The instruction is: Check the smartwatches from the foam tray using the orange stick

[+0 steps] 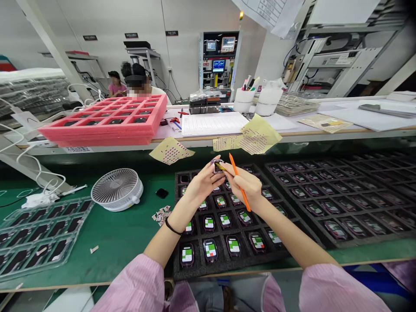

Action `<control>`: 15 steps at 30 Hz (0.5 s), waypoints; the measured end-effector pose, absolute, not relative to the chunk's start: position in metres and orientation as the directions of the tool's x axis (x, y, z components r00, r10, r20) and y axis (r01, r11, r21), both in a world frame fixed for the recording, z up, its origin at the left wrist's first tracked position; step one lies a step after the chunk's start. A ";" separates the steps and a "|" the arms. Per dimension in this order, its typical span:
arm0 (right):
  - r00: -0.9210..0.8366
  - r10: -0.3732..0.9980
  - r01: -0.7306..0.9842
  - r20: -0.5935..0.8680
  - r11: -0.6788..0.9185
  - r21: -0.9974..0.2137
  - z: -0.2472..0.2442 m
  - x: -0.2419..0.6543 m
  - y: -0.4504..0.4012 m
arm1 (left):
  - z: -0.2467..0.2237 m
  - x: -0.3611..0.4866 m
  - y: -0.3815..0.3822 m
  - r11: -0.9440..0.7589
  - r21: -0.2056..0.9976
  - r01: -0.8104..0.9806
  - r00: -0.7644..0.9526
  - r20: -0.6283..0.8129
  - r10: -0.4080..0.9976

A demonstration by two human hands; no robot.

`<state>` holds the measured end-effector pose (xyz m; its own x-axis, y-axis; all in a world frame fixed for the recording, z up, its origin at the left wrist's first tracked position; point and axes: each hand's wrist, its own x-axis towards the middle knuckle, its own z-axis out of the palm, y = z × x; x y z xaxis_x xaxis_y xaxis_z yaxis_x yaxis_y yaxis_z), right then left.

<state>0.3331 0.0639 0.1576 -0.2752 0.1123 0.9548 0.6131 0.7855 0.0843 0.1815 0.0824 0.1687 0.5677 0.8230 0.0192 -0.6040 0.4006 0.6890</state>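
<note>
Above the dark foam tray, my left hand holds a small watch case between its fingers. My right hand is closed around an orange pointed stick, which slants across the knuckles. A thin yellow-and-dark tool reaches from the same hand's fingertips to the watch case; its exact kind is hard to make out. Below both hands, the tray's pockets hold watches with green-and-white faces, such as one watch near the front.
A second foam tray with watches lies at the right. To the left are a round fan, a black watch-like piece, small tabs and a clear plastic tray. A pink foam tray and yellow sticker sheets occupy the shelf.
</note>
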 end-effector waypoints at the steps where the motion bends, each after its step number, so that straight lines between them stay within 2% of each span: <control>1: -0.285 0.109 0.615 0.952 0.783 0.095 0.158 0.334 0.064 | 0.169 0.181 0.082 0.389 0.703 -0.595 0.565 0.021 0.825; 10: -0.280 0.160 0.626 0.946 0.778 0.054 0.162 0.336 0.056 | 0.167 0.187 0.077 0.241 0.759 -0.605 0.457 0.083 0.886; 15: -0.273 0.166 0.630 0.947 0.775 0.046 0.158 0.341 0.063 | 0.166 0.190 0.077 0.309 0.704 -0.639 0.504 0.079 0.860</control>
<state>0.3412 0.0627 0.1580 -0.2734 0.1664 0.9474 0.6302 0.7751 0.0457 0.1898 0.0766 0.1661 0.5038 0.8602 0.0791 -0.6389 0.3094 0.7043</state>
